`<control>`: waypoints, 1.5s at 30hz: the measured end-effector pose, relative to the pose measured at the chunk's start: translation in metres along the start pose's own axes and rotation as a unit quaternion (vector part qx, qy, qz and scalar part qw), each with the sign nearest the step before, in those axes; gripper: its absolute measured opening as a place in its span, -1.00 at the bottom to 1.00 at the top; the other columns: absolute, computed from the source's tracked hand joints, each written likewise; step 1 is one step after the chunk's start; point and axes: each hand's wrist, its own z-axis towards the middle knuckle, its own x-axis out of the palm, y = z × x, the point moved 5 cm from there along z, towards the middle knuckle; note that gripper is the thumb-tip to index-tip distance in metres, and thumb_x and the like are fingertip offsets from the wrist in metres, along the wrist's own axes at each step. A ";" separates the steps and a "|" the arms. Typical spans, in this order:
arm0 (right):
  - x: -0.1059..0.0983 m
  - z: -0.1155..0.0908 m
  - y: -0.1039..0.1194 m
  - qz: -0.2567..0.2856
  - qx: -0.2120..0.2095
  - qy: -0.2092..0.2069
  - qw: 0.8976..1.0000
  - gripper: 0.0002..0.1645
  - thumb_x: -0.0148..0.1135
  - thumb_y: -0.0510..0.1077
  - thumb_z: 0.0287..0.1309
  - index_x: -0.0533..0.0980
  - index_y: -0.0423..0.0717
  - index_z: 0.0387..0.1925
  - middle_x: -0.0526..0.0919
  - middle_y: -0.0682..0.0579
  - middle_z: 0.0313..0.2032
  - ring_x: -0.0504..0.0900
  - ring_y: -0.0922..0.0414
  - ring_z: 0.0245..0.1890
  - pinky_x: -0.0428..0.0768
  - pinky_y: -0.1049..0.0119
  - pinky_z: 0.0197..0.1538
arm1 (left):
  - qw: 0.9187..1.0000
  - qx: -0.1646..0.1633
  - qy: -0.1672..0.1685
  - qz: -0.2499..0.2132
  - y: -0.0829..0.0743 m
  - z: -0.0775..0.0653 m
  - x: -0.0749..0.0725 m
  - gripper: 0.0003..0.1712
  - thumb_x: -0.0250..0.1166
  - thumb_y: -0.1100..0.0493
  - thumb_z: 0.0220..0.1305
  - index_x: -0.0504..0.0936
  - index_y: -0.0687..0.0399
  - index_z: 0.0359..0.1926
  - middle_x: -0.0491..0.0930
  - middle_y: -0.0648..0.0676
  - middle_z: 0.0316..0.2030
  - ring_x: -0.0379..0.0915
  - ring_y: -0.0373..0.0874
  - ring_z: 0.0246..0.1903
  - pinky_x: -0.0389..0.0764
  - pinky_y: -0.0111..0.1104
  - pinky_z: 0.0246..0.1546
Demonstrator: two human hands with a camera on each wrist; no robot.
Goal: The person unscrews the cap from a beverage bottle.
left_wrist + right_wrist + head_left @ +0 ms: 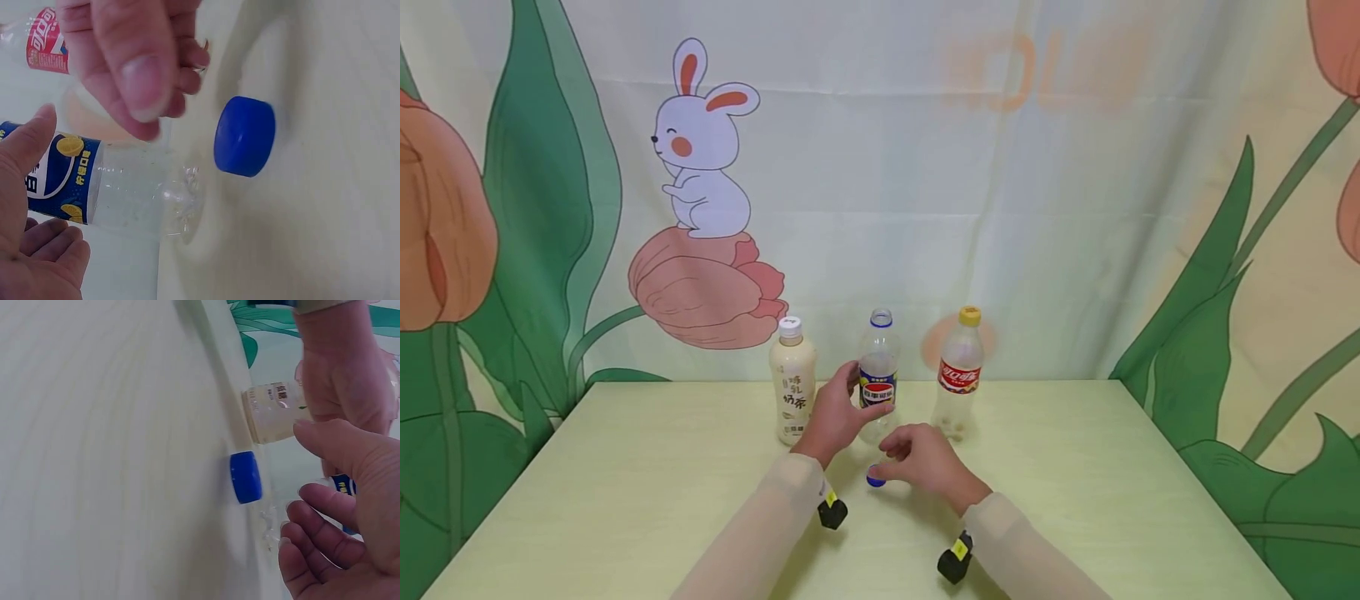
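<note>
My left hand [837,417] is beside a clear plastic cola bottle [880,346] with a blue label. Its thumb lies across the label's front, and its loosely bent fingers are at the bottle's left side; no firm grip shows. The bottle stands upright with its mouth uncovered. On the table in front of it lies a blue bottle cap [245,136]. Just above the cap hovers my right hand [925,457], thumb and fingers apart with nothing between them. In the right wrist view the cap [245,477] sits apart from the right fingers [325,540].
A milk tea bottle [792,375] with a white cap stands left of the cola bottle. To the right is a red-labelled bottle [960,379] with a yellow cap. The pale table [647,492] ends at a printed curtain [865,167] behind them.
</note>
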 end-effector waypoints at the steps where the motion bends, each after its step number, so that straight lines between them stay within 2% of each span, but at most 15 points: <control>1: -0.003 -0.001 0.001 0.000 -0.001 -0.005 1.000 -0.45 0.49 0.19 -0.21 0.65 -0.06 -0.20 0.69 0.06 -0.33 0.56 0.22 -0.36 0.57 0.37 -0.27 | 1.000 -0.008 0.001 0.004 0.001 -0.002 0.000 0.03 0.50 -0.10 -0.11 0.19 -0.04 0.36 0.35 0.06 0.30 0.27 -0.02 0.29 0.38 -0.16 0.25; 4: -0.012 -0.005 0.005 0.002 0.001 -0.021 1.000 -0.50 0.46 0.20 -0.16 0.65 -0.02 -0.22 0.68 0.11 -0.35 0.55 0.22 -0.36 0.56 0.38 -0.28 | 0.999 -0.029 -0.004 0.014 0.001 -0.010 -0.002 0.05 0.49 -0.11 -0.09 0.15 -0.03 0.38 0.28 0.07 0.34 0.22 0.00 0.32 0.37 -0.13 0.26; 9: -0.027 -0.015 0.011 0.022 0.011 -0.047 0.999 -0.65 0.42 0.16 -0.07 0.65 0.08 -0.27 0.65 0.19 -0.40 0.56 0.21 -0.38 0.57 0.36 -0.31 | 0.999 -0.043 -0.019 0.026 -0.001 -0.026 -0.004 0.05 0.48 -0.12 -0.07 0.15 0.01 0.39 0.23 0.09 0.36 0.18 0.03 0.34 0.36 -0.06 0.25; 15: -0.043 -0.024 0.014 0.039 0.003 -0.076 0.996 -0.70 0.40 0.10 -0.02 0.65 0.04 -0.27 0.68 0.19 -0.40 0.59 0.21 -0.39 0.60 0.35 -0.31 | 0.998 -0.035 -0.022 0.037 -0.007 -0.044 -0.003 0.05 0.45 -0.21 -0.08 0.16 -0.03 0.39 0.24 0.04 0.36 0.18 0.00 0.34 0.37 -0.06 0.25; 20: -0.053 -0.030 0.017 0.068 0.016 -0.098 0.993 -0.76 0.42 0.06 -0.03 0.65 0.07 -0.31 0.68 0.17 -0.37 0.61 0.18 -0.38 0.61 0.32 -0.30 | 0.999 -0.017 -0.024 0.023 -0.013 -0.057 -0.001 0.03 0.45 -0.20 -0.09 0.18 -0.09 0.37 0.25 -0.01 0.34 0.17 -0.02 0.34 0.33 -0.04 0.27; 24: -0.062 -0.036 0.016 0.086 0.028 -0.120 0.989 -0.80 0.41 0.07 -0.03 0.66 0.15 -0.33 0.68 0.19 -0.34 0.61 0.19 -0.36 0.61 0.32 -0.31 | 0.999 0.000 -0.030 0.020 -0.019 -0.066 0.001 0.00 0.45 -0.20 -0.08 0.20 -0.13 0.36 0.26 -0.04 0.32 0.19 -0.03 0.33 0.32 -0.03 0.27; 29: -0.075 -0.043 0.016 0.108 0.030 -0.156 0.981 -0.72 0.41 0.10 -0.03 0.66 0.10 -0.27 0.70 0.16 -0.31 0.63 0.16 -0.34 0.62 0.32 -0.29 | 0.999 0.033 -0.033 0.009 -0.027 -0.075 0.004 -0.07 0.41 -0.21 -0.01 0.22 -0.14 0.35 0.29 -0.08 0.29 0.23 -0.06 0.30 0.35 -0.05 0.26; 36: -0.097 -0.050 0.023 0.125 0.000 -0.222 0.967 -0.69 0.42 0.15 -0.08 0.66 0.14 -0.28 0.70 0.13 -0.31 0.62 0.15 -0.30 0.61 0.33 -0.23 | 0.993 0.115 -0.039 0.003 -0.043 -0.084 0.012 -0.14 0.39 -0.18 0.03 0.29 -0.05 0.31 0.36 -0.07 0.24 0.31 -0.08 0.23 0.40 -0.15 0.23; 40: -0.106 -0.051 0.029 0.122 -0.024 -0.252 0.960 -0.64 0.42 0.19 -0.09 0.66 0.09 -0.30 0.69 0.15 -0.33 0.58 0.13 -0.32 0.58 0.30 -0.21 | 0.989 0.140 -0.036 -0.001 -0.048 -0.087 0.019 -0.19 0.40 -0.11 0.05 0.31 -0.07 0.31 0.38 -0.08 0.24 0.32 -0.13 0.23 0.40 -0.19 0.23; 45: -0.112 -0.050 0.035 0.125 -0.038 -0.279 0.951 -0.62 0.44 0.18 -0.12 0.66 0.06 -0.31 0.70 0.15 -0.37 0.59 0.15 -0.34 0.56 0.29 -0.21 | 0.988 0.155 -0.022 -0.012 -0.050 -0.087 0.029 -0.20 0.38 -0.11 0.08 0.31 -0.05 0.31 0.37 -0.07 0.26 0.31 -0.15 0.24 0.41 -0.25 0.23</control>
